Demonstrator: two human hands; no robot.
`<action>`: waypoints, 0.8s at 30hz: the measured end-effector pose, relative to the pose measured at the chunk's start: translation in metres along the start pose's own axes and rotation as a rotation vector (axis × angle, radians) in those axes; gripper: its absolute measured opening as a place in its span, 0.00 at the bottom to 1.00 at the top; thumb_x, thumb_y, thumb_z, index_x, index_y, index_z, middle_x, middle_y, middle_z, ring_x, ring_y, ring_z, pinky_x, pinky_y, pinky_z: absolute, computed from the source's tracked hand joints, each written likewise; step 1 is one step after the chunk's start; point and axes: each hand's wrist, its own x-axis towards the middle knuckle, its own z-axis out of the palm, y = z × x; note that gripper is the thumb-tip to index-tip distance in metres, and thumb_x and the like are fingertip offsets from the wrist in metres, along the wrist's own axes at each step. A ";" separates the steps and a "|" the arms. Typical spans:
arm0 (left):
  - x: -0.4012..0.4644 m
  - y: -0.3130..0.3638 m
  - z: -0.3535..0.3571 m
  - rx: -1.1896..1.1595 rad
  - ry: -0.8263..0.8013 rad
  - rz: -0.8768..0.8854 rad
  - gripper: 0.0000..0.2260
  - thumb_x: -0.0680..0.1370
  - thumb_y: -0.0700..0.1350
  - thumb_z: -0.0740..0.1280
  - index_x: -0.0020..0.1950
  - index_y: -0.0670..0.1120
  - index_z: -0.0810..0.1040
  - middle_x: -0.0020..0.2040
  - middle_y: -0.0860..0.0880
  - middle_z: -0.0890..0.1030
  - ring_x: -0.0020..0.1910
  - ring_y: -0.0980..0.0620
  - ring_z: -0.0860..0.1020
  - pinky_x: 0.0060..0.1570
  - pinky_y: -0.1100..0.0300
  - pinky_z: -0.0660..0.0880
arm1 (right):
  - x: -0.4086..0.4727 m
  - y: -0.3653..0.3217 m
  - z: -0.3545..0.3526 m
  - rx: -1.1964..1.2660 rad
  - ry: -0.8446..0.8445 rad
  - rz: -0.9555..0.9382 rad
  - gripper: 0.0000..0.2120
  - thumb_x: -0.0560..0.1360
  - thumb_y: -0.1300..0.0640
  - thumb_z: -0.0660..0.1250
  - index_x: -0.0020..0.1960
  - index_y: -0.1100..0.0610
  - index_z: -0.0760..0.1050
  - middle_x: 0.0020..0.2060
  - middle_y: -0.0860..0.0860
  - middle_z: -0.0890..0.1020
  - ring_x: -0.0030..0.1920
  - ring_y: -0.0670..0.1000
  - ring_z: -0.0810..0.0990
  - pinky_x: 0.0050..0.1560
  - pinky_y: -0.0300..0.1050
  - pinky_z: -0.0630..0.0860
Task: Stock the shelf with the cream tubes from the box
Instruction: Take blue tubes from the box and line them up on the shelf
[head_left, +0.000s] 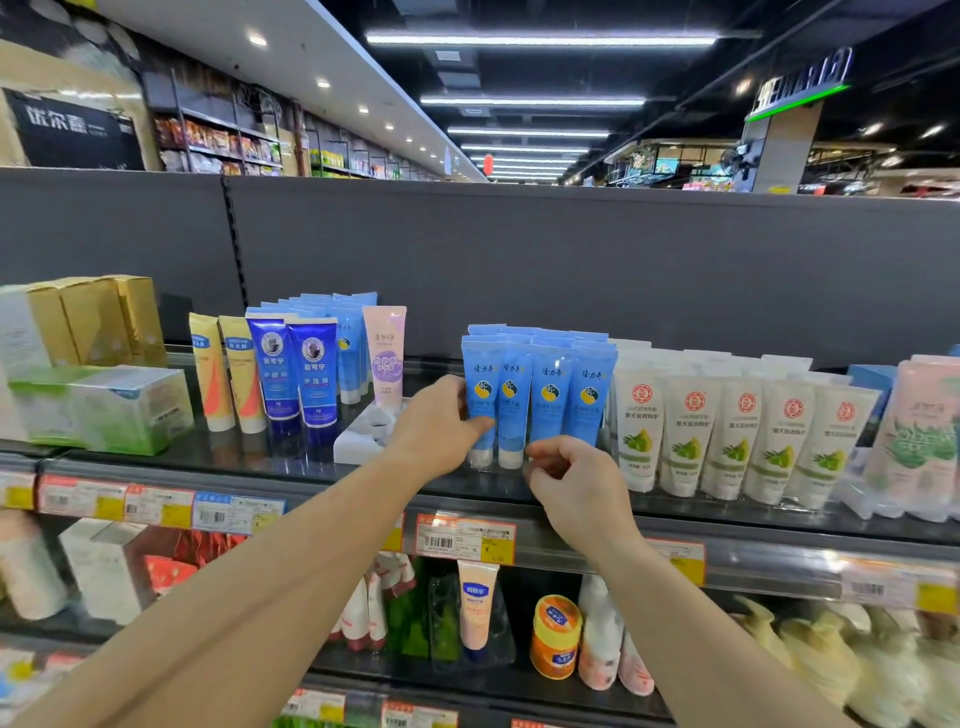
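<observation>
The head view looks along a shop shelf (519, 486) whose top tier carries rows of upright tubes standing cap down. At the middle stands a block of light blue cream tubes (550, 400), four across at the front with more ranked behind them. The left hand (436, 426) grips the leftmost front tube of that block, fingers wrapped round its left side and the thumb pressed across its face. The right hand (571, 480) hovers just in front of the lower ends of the blue tubes with its fingers curled in and the thumb against the forefinger; whether it pinches anything cannot be told. Just right of the blue block stands a row of white tubes with red seals (691, 436), and beyond them pale pink tubes (914, 441) at the frame's edge. To the left are a white plastic tray (358, 436), a single pink tube (387, 358), two dark blue tubes (296, 369), two yellow tubes (228, 374), a green and white carton (104, 405) and gold boxes (98, 317). Price labels (465, 538) line the shelf's front rail, and an orange jar (556, 636) sits on the tier below.
</observation>
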 end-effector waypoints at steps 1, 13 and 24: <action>0.000 0.000 0.000 0.004 -0.004 -0.002 0.17 0.76 0.48 0.70 0.63 0.48 0.73 0.59 0.52 0.80 0.57 0.53 0.78 0.56 0.53 0.78 | 0.000 0.000 0.000 0.000 0.000 -0.001 0.10 0.76 0.58 0.68 0.57 0.51 0.78 0.43 0.42 0.79 0.44 0.40 0.77 0.43 0.27 0.70; -0.010 -0.003 0.004 0.027 0.019 -0.078 0.16 0.76 0.51 0.70 0.60 0.46 0.74 0.56 0.50 0.81 0.53 0.54 0.78 0.54 0.54 0.76 | 0.001 0.001 0.002 -0.004 0.004 -0.007 0.09 0.76 0.56 0.69 0.56 0.50 0.78 0.42 0.41 0.79 0.44 0.39 0.77 0.42 0.27 0.70; -0.010 -0.006 0.004 0.052 -0.008 -0.093 0.15 0.76 0.53 0.70 0.59 0.49 0.75 0.52 0.53 0.82 0.51 0.54 0.80 0.55 0.48 0.78 | 0.025 -0.026 -0.013 -0.096 0.247 -0.252 0.06 0.76 0.55 0.68 0.51 0.54 0.80 0.41 0.45 0.80 0.43 0.45 0.77 0.44 0.36 0.74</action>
